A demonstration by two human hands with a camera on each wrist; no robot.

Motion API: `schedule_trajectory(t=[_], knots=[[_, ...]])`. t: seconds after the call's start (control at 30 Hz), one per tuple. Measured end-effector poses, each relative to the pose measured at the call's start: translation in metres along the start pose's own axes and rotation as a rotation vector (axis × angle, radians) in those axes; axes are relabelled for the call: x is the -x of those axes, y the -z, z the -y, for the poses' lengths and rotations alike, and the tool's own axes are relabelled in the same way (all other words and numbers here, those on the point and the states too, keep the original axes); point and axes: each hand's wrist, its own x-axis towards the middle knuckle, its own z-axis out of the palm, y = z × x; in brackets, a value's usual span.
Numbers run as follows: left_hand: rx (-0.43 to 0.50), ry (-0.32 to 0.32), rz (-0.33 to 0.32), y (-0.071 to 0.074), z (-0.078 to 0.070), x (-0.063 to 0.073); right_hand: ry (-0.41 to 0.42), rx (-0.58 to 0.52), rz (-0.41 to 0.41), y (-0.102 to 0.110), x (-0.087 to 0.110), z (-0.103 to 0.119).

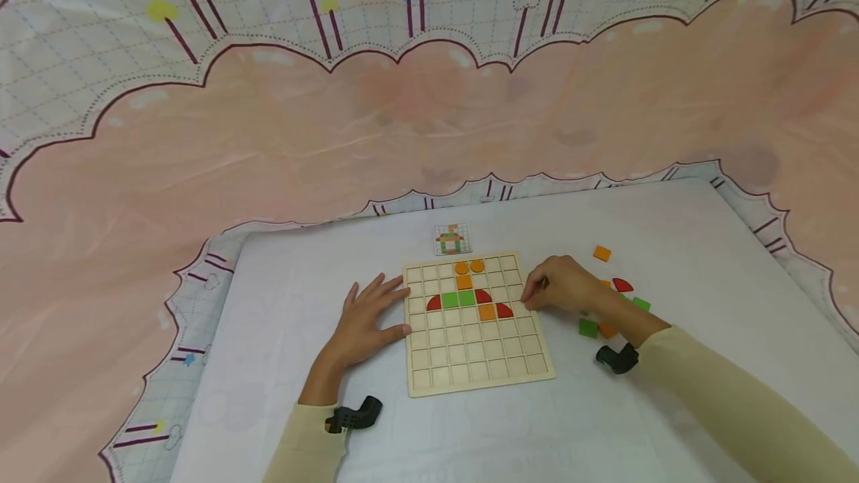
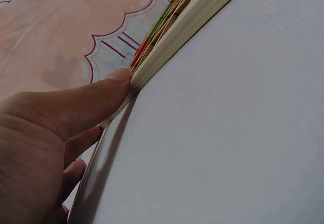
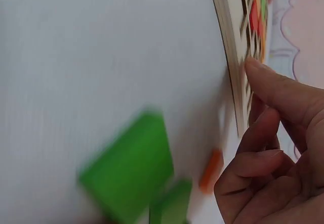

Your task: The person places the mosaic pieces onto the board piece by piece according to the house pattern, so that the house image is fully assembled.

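A square wooden grid board [image 1: 448, 358] lies flat with several coloured tiles in its cells: orange discs [image 1: 476, 266], red quarter-circles [image 1: 434, 302], green squares [image 1: 467, 297] and orange squares [image 1: 464, 282]. My left hand [image 1: 362, 323] is spread at the board's left side; its thumb [image 2: 101, 100] touches the edge. At the right edge, my right hand [image 1: 560, 285] has curled fingers, with thumb and index tips close together. The right wrist view shows that thumb [image 3: 268, 80] against the board's rim. Whether a small tile sits between those fingertips is hidden.
A small pattern card [image 1: 452, 239] lies beyond the board's far edge. Loose tiles are scattered right of the board, partly behind the right forearm: an orange square [image 1: 602, 253], a red quarter-circle [image 1: 622, 285] and a green square [image 1: 587, 328]. A white cloth [image 1: 282, 267] covers the table.
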Motion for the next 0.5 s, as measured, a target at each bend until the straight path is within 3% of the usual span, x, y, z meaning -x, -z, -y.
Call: schedule_trajectory(t=[0.3,0.5], knots=[[0.003,-0.006,-0.001,0.000,0.000,0.000,-0.090,0.056,-0.103,0.044,0.015,-0.020],[0.010,-0.010,-0.006,0.000,-0.001,0.000,-0.205,0.133,-0.197,0.072,0.021,-0.039]])
